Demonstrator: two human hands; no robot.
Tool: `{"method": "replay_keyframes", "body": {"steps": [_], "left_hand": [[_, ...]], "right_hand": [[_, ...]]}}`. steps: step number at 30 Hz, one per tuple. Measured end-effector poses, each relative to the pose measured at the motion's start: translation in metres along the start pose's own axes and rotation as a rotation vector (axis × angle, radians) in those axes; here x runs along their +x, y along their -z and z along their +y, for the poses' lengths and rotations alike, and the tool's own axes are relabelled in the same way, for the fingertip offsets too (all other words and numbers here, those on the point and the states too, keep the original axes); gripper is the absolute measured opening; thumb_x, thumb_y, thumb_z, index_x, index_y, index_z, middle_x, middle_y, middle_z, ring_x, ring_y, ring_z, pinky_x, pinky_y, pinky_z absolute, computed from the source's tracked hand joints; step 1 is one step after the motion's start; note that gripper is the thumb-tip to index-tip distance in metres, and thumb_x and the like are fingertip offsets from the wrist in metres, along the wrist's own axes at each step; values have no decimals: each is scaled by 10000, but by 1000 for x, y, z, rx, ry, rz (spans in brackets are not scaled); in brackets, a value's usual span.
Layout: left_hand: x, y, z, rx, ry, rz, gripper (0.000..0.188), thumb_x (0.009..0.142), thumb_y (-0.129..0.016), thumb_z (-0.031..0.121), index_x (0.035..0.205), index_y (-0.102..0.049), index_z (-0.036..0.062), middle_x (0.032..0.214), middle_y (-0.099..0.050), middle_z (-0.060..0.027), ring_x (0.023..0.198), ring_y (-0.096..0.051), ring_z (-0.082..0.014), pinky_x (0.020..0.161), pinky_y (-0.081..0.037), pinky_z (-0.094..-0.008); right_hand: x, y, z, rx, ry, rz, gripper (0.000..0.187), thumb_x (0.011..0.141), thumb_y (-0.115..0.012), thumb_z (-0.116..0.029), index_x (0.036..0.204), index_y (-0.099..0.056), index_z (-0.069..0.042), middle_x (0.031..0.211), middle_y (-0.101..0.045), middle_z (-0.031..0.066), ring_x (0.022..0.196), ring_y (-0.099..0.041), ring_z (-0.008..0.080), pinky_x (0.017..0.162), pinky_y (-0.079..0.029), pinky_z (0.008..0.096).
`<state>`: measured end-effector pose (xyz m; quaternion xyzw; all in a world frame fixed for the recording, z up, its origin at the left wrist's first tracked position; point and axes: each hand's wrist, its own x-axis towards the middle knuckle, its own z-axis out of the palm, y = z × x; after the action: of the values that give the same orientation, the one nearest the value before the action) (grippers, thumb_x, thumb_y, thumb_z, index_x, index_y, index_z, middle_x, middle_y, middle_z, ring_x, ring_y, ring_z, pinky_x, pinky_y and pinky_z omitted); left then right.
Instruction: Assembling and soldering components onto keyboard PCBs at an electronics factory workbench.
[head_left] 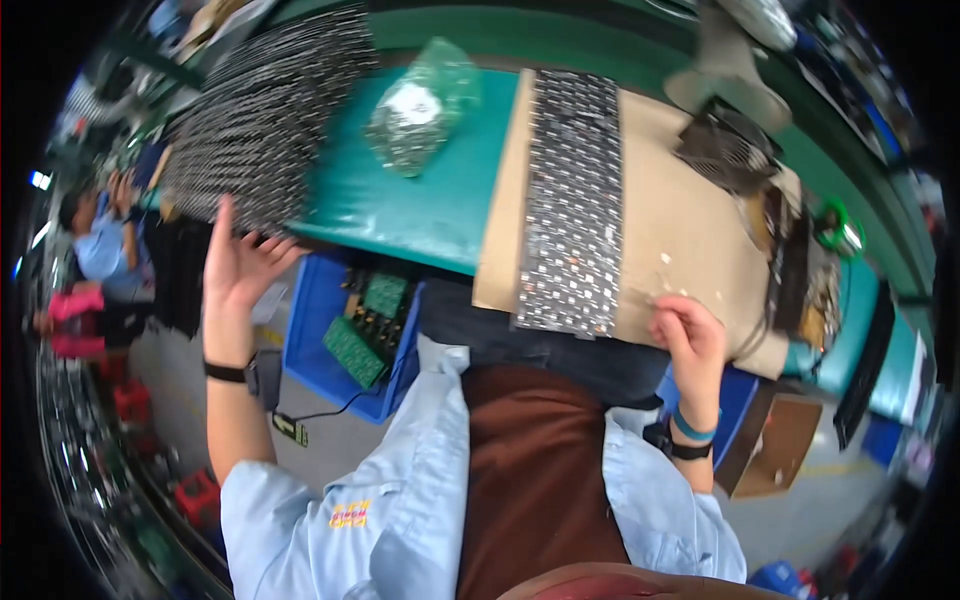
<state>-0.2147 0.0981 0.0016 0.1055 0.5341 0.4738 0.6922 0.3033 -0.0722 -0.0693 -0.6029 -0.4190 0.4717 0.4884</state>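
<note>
A long dark panel [570, 200], covered with rows of small silvery pieces, lies on brown cardboard [680, 200] in front of me. My right hand [690, 335] is just right of the panel's near end, above the cardboard. Its thumb and fingers are pinched together; anything between them is too small to make out. Out to the left, my left hand [245, 265] is raised with thumb and fingers spread, holding nothing. It is by the near edge of a large pile of similar dark panels [270, 120]; whether it touches them I cannot tell.
A green-tinted plastic bag [420, 105] of silvery parts sits on the green mat [410, 215]. Below the table edge, a blue bin [300, 335] holds green circuit boards. A dark vented device [728, 145] and a green-rimmed spool [838, 228] stand right. Another person [105, 240] is far left.
</note>
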Motion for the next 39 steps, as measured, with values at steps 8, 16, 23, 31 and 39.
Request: {"method": "replay_keyframes", "body": {"steps": [8,16,23,31,39], "left_hand": [[-14,2,9,0,-64,65,680,818,-701,585,984,-497,-42,1233,-491,-231,1193,-468,-371,1089,-340,-534],[-9,8,11,-151,-122,46,759,817,-763,462,1171,-359,-75,1238,-402,-273,1205,-415,-402,1108,-318,-558],[-19,-5,14,-155,-171,99,787,816,-770,446,1189,-329,-88,1276,-362,-325,1226,-409,-458,1108,-313,-587],[-64,27,24,-214,-299,-30,768,875,-686,477,1259,-370,-109,1269,-424,-310,1218,-453,-434,1119,-305,-575],[-116,15,-24,-156,-708,-250,747,947,-517,527,1409,-366,-41,1380,-418,-339,1324,-397,-455,1138,-266,-576]], "right_hand": [[18,-3,1,20,36,-73,140,950,-567,-12,1056,-653,19,815,-645,19,746,-597,68,668,-493,205],[15,0,0,32,19,-66,134,947,-575,-16,1043,-663,15,807,-648,14,755,-610,69,675,-503,212],[15,1,0,29,17,-56,139,948,-572,-17,1051,-660,12,815,-651,16,751,-601,66,670,-491,205],[18,-16,0,54,72,-118,149,955,-560,-18,1074,-645,10,836,-645,27,726,-573,60,650,-465,188],[-14,-1,0,19,15,-74,166,981,-553,-76,1113,-611,6,799,-616,13,662,-518,57,594,-409,178]]}}
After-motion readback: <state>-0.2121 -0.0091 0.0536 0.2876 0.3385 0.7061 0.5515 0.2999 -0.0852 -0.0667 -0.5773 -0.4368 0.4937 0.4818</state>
